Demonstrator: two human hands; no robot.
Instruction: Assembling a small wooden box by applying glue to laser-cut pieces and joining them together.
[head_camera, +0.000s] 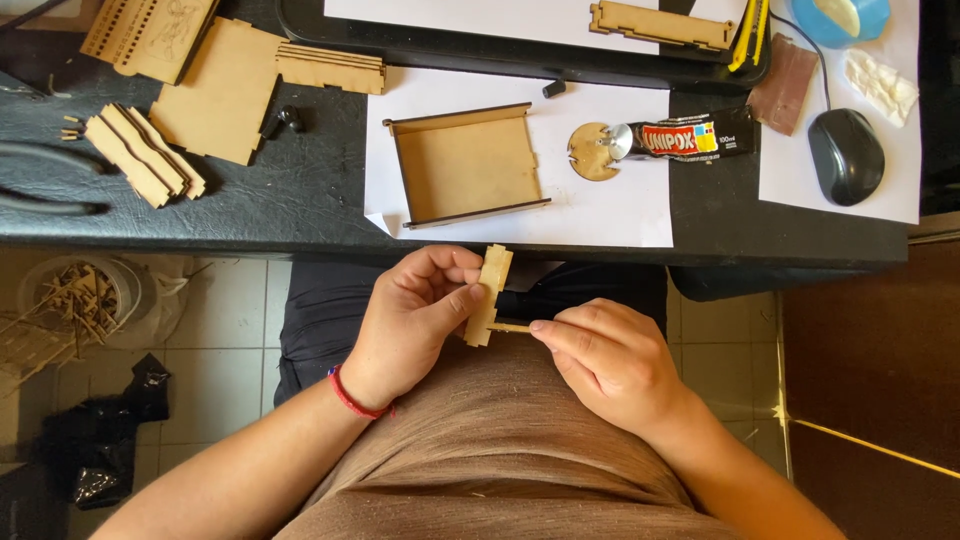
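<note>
My left hand (415, 320) pinches a small notched plywood strip (488, 292), held upright over my lap just below the desk's front edge. My right hand (610, 360) grips a second thin wooden piece (510, 325) that meets the strip at a right angle near its lower end. A red band circles my left wrist. On the desk above, an open-fronted plywood tray with three walls (467, 165) lies on a white sheet of paper (620, 205).
A black glue tube (690, 137) lies with its nozzle on a round wooden disc (592, 152). Stacked plywood panels (210, 90) and wavy strips (145, 155) sit at the left. A computer mouse (845, 155) rests at the right. A bucket of wood scraps (75, 295) stands on the tiled floor.
</note>
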